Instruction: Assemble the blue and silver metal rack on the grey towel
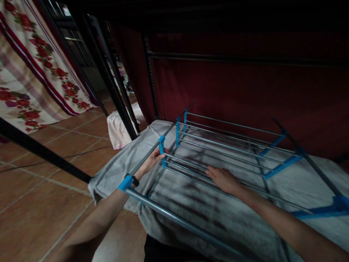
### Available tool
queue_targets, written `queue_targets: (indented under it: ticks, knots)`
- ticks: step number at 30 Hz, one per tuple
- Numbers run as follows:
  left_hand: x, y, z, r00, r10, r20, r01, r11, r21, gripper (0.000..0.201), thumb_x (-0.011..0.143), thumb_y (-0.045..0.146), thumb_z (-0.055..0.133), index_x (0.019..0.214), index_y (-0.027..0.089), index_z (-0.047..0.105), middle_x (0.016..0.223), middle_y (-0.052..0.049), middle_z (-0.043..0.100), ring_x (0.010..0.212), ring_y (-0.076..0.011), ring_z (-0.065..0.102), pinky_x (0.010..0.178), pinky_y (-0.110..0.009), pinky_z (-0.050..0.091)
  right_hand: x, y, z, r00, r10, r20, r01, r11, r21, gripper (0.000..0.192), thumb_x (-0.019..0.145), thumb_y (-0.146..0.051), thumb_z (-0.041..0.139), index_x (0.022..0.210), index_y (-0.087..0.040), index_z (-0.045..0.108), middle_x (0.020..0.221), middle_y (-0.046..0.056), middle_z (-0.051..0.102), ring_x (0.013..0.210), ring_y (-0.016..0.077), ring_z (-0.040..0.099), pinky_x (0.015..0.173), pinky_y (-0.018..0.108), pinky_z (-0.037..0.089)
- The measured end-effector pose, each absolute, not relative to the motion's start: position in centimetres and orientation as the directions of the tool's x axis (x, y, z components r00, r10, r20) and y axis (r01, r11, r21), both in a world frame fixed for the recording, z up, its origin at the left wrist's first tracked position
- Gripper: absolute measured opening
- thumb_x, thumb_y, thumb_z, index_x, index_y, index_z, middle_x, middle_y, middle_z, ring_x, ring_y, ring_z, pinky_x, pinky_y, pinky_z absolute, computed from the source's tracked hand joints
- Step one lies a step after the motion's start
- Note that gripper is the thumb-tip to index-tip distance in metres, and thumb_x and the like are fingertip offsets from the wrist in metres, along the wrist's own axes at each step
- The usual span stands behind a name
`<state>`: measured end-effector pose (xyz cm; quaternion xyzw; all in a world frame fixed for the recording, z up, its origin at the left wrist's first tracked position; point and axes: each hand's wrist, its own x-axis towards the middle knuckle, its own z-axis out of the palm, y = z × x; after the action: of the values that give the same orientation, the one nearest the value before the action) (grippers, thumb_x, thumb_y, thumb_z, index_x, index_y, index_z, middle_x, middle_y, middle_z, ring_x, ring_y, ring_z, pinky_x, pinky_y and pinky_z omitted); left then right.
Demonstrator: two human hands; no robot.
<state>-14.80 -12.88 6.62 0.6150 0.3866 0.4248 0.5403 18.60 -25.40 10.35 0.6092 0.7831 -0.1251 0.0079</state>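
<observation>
A shoe rack of grey metal rods point(177, 214) with blue plastic connectors point(177, 134) lies on a grey blanket. My left hand point(152, 160) reaches under the rack's left side bar. Its thumb and fingers close on a blue connector point(161, 142) where a rod end meets it. Farther right, my right hand point(222, 178) has its fingers together on the thin metal rod point(188, 160) that runs to this connector. My right thumb is hidden. A dark band circles my left wrist.
The grey blanket point(117, 171) hangs over the platform's edge. Black metal posts point(109, 72) stand at the left, with a dark red curtain point(231, 94) behind. Flowered cloth point(40, 65) hangs at the far left above the tiled floor point(68, 153). A cable point(65, 157) crosses the tiles.
</observation>
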Motion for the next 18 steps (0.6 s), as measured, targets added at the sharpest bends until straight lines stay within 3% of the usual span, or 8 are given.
queue_targets:
  ticks: [8,13,18]
  knots:
    - [-14.7,-13.0,6.7,0.335,0.937,0.099,0.053,-0.124,0.991,0.035,0.072,0.045,0.077,0.095,0.020,0.070,0.101,-0.007,0.073,0.108,-0.0322,0.058,0.097,-0.042,0.043,19.0,-24.1,10.6,-0.285,0.936,-0.206,0.862,0.156,-0.482,0.037,0.100,-0.041,0.035,0.082,-0.019,0.060,0.078,0.002,0.064,0.072,0.0153,0.057,0.065,0.026,0.036]
    - [-14.8,-12.9,6.9,0.340,0.936,0.091,0.053,-0.115,0.992,0.037,0.072,0.045,0.078,0.098,0.019,0.071,0.104,-0.008,0.073,0.110,-0.0313,0.058,0.101,-0.043,0.042,18.9,-24.1,10.7,-0.306,0.923,-0.232,0.836,0.144,-0.529,0.041,0.100,-0.042,0.033,0.077,-0.019,0.058,0.066,0.000,0.057,0.063,0.0137,0.054,0.066,0.027,0.040]
    - [-15.4,-12.6,6.9,0.390,0.919,0.054,0.004,-0.060,0.998,0.055,0.067,0.041,0.083,0.116,0.020,0.067,0.112,-0.010,0.072,0.113,-0.0307,0.060,0.102,-0.045,0.043,20.9,-23.1,10.9,-0.336,0.924,-0.185,0.788,0.168,-0.593,0.044,0.101,-0.046,0.028,0.090,-0.021,0.063,0.082,0.003,0.065,0.076,0.0168,0.058,0.073,0.028,0.045]
